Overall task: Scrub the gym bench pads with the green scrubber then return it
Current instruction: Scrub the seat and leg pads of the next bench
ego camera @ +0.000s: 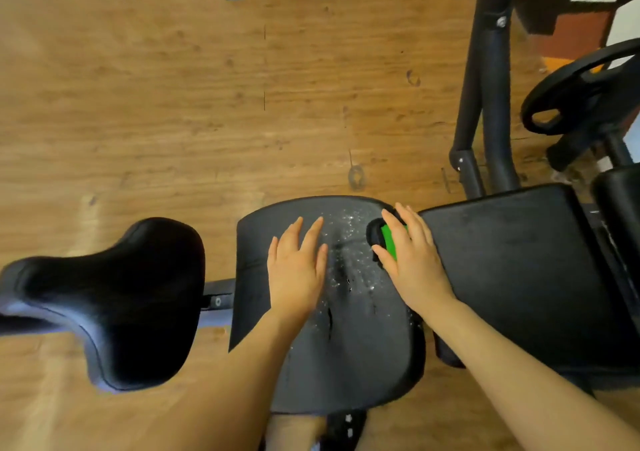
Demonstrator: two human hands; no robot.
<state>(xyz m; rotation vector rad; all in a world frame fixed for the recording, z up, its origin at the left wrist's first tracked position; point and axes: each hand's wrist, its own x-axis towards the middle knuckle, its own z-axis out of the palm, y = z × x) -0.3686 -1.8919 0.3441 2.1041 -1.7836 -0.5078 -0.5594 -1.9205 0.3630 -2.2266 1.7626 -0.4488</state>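
At the far left a curved black saddle-shaped pad (114, 298) stands apart from the middle pad, with bare wooden floor (173, 104) beyond both, so there is open room on that side. The left hand (298, 267) lies flat on the seat pad (346, 357), fingers (311, 234) straight and slightly spread, holding nothing, apparently steadying the cushion. White suds or flecks (349, 243) lie between the hands; the vinyl there is likely slick. The right hand (412, 263) holds the green scrubber (389, 243) pressed to the pad's far right corner, fingers curled over its top. It looks light and somewhat soft, best gripped from above across its back. Just right of it a gap divides the seat pad from the long back pad (519, 270), an edge that could catch a stroke; black frame tubes (485, 87) and a weight plate (581, 94) crowd that side.
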